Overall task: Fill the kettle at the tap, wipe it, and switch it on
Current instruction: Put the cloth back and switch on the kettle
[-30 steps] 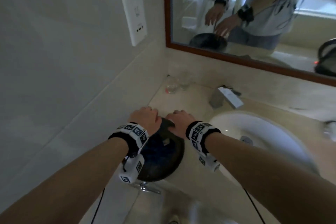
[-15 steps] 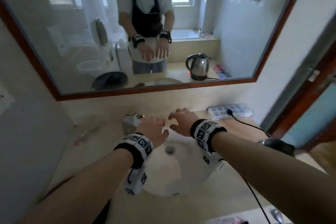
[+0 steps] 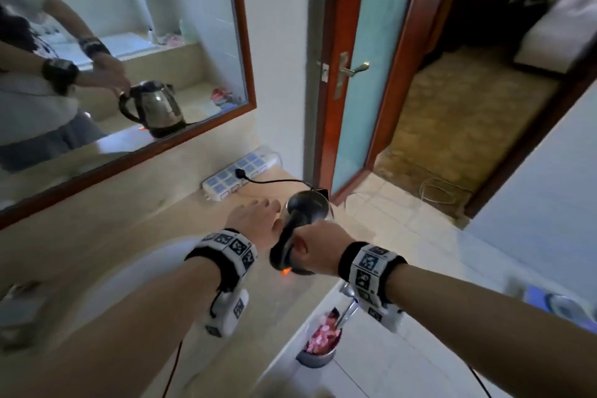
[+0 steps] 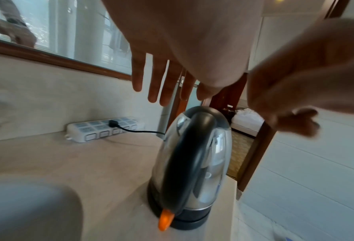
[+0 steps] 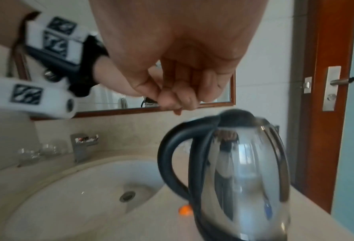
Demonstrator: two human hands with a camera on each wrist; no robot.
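A steel kettle (image 3: 311, 207) with a black handle (image 3: 286, 247) stands on its dark base at the right end of the counter, also seen in the left wrist view (image 4: 194, 163) and the right wrist view (image 5: 244, 171). An orange switch (image 4: 165, 220) glows at the foot of the handle. My left hand (image 3: 258, 218) hovers with straight, spread fingers (image 4: 165, 91) just left of the kettle's top. My right hand (image 3: 311, 250) hangs over the handle, its fingers curled (image 5: 180, 97) and holding nothing. The tap (image 5: 83, 145) stands behind the basin (image 5: 58, 195).
A white power strip (image 3: 240, 174) with the kettle's black cord lies against the back wall under the mirror (image 3: 129, 42). Glasses (image 5: 37, 152) stand left of the tap. The counter ends just right of the kettle, by an open door (image 3: 352, 68). A small bin (image 3: 319, 346) sits on the floor below.
My view has swung right, from the dark round object left of the basin, across the sink, to the kettle. Both hands have travelled right with it and now sit at the kettle.
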